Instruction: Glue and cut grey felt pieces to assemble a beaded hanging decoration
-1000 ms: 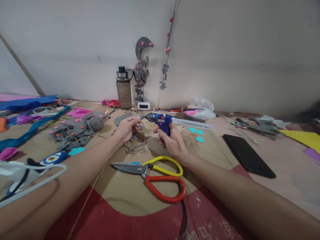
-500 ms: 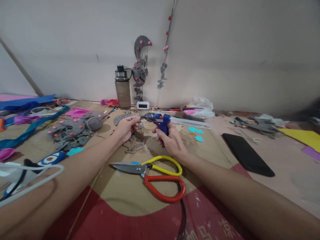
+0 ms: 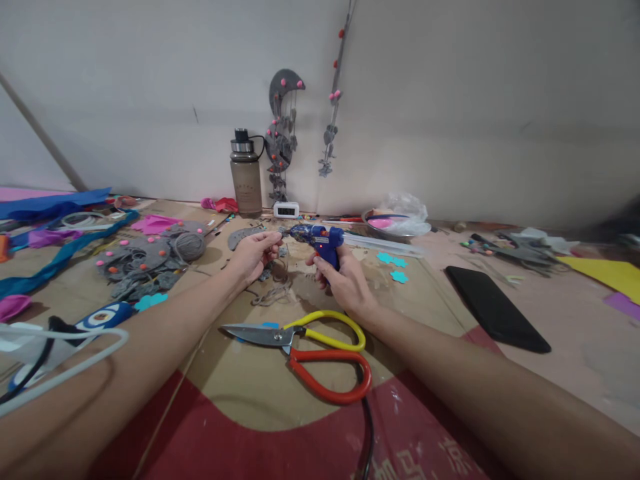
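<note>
Right hand [image 3: 349,280] found wrapped round the grip of a blue plastic glue gun [image 3: 329,247]; barrel roughly level, nozzle directed leftward, just beside the left hand [image 3: 257,255], which pinches a small grey piece [image 3: 285,233], material indistinct, contact with nozzle undetermined

Glue gun [image 3: 329,245]: blue, tiny red light. Scissors [image 3: 280,337]: silver blades, one yellow handle, one red. Cardboard [image 3: 240,403]: tan, dark red area with pale lettering. Yarn ball [image 3: 190,246]: plain grey. Felt pieces [image 3: 134,255]: grey, pink and orange dots. Felt moon [image 3: 277,91]: dark grey, pink dots. Bottle [image 3: 247,187]: smoky brown, black cap, silver band. Clock [image 3: 287,211]: white, dark screen. Flower cutouts [image 3: 399,277]: solid turquoise.
</note>
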Action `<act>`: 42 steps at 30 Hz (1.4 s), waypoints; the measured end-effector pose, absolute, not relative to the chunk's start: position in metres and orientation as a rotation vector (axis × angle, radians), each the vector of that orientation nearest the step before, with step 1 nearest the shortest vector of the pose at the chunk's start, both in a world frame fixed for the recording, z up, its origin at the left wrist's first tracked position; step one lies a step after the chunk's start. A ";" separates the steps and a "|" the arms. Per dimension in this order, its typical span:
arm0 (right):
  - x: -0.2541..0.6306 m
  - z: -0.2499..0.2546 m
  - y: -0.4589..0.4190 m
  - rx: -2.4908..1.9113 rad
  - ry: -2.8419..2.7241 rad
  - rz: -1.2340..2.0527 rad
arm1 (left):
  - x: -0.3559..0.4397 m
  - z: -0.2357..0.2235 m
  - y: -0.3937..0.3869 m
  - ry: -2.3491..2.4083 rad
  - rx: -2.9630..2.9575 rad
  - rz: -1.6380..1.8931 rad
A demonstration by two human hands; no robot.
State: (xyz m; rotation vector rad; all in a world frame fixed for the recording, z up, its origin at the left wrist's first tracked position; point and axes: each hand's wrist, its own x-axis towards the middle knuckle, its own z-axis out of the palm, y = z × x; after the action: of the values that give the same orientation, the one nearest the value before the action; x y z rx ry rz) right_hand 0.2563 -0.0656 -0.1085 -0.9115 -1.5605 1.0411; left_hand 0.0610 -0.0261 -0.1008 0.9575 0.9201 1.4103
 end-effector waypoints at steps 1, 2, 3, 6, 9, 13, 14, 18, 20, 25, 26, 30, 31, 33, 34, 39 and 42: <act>0.256 -0.109 -0.066 -0.921 -1.560 1.046 | 0.061 -0.100 -0.027 0.920 0.959 1.408; 0.256 -0.109 -0.066 -0.933 -1.560 1.048 | 0.062 -0.100 -0.027 0.920 0.959 1.408; 0.256 -0.109 -0.065 -0.948 -1.560 1.046 | 0.062 -0.099 -0.028 0.920 0.960 1.407; 0.256 -0.109 -0.065 -0.976 -1.565 1.034 | 0.063 -0.098 -0.028 0.914 0.956 1.408; 0.256 -0.109 -0.065 -0.973 -1.564 1.031 | 0.062 -0.099 -0.027 0.903 0.944 1.415; 0.257 -0.110 -0.065 -0.921 -1.556 1.033 | 0.060 -0.101 -0.026 0.913 0.943 1.416; 0.257 -0.110 -0.065 -0.910 -1.552 1.032 | 0.060 -0.101 -0.026 0.917 0.945 1.415; 0.257 -0.110 -0.066 -0.903 -1.547 1.038 | 0.060 -0.103 -0.025 0.915 0.972 1.401; 0.257 -0.110 -0.066 -0.926 -1.554 1.046 | 0.060 -0.103 -0.025 0.908 0.984 1.395; 0.257 -0.108 -0.066 -0.967 -1.551 1.053 | 0.061 -0.102 -0.026 0.908 0.969 1.405; 0.257 -0.108 -0.066 -0.964 -1.547 1.055 | 0.061 -0.101 -0.026 0.906 0.965 1.406; 0.257 -0.108 -0.067 -0.934 -1.537 1.062 | 0.060 -0.100 -0.027 0.897 0.966 1.405; 0.257 -0.108 -0.067 -0.925 -1.537 1.057 | 0.060 -0.101 -0.027 0.904 0.967 1.406; 0.257 -0.108 -0.067 -0.914 -1.540 1.043 | 0.060 -0.101 -0.026 0.920 0.975 1.407; 0.257 -0.108 -0.067 -0.914 -1.544 1.038 | 0.060 -0.102 -0.026 0.926 0.982 1.403; 0.257 -0.111 -0.065 -0.948 -1.568 1.030 | 0.061 -0.103 -0.026 0.904 0.993 1.405; 0.257 -0.112 -0.064 -0.963 -1.564 1.030 | 0.061 -0.101 -0.026 0.900 0.976 1.411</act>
State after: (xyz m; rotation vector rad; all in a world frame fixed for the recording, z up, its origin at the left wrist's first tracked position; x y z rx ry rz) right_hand 0.2573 -0.0643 -0.1116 -0.9626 -1.5636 1.0299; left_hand 0.0610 -0.0261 -0.1013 0.9765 0.9000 1.4113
